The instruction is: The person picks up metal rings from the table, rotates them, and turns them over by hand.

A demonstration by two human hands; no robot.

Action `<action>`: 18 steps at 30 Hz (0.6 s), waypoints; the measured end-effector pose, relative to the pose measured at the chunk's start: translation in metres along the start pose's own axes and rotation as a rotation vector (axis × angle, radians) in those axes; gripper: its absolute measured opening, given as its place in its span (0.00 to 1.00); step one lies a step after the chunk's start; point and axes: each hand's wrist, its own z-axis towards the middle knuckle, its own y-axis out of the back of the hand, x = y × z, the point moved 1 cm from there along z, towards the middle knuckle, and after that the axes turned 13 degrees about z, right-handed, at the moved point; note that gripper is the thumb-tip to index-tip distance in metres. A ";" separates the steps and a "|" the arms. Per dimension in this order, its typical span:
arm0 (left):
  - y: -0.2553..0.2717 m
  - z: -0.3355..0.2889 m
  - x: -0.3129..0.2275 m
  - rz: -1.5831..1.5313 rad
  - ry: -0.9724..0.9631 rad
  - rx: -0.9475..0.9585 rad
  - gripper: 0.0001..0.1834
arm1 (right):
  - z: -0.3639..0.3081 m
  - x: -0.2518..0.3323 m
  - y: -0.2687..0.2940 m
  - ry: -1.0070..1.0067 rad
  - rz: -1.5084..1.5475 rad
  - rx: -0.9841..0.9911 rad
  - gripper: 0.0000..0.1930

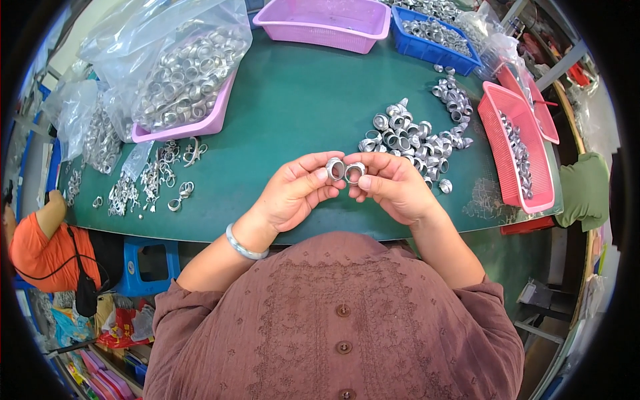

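My left hand (298, 189) pinches a silver-coloured metal ring (335, 169) between thumb and fingers. A second ring (355, 173) is pinched the same way in my right hand (395, 188). The two rings are held side by side, close together, above the near edge of the green table (293, 113); whether they touch I cannot tell. Just beyond my right hand lies a loose pile of similar rings (407, 137), with another cluster of rings (453, 100) farther back to the right. A pale bangle sits round my left wrist.
At the left, a plastic bag of rings (193, 77) rests in a pink tray (217, 123), with small metal pieces (153, 177) nearby. A purple basket (327, 30) and a blue basket (437, 53) stand at the back. Right is a pink basket (493, 137). Another person's orange sleeve (43, 253) shows left.
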 end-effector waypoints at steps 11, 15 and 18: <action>0.001 0.001 0.001 -0.049 -0.006 0.043 0.19 | -0.003 -0.002 0.009 0.008 0.074 0.017 0.18; 0.001 0.002 0.001 -0.058 -0.013 0.047 0.19 | -0.003 -0.002 0.010 -0.011 0.073 0.011 0.18; 0.000 0.002 0.000 -0.059 -0.010 0.047 0.19 | -0.004 -0.002 0.010 -0.012 0.085 0.010 0.18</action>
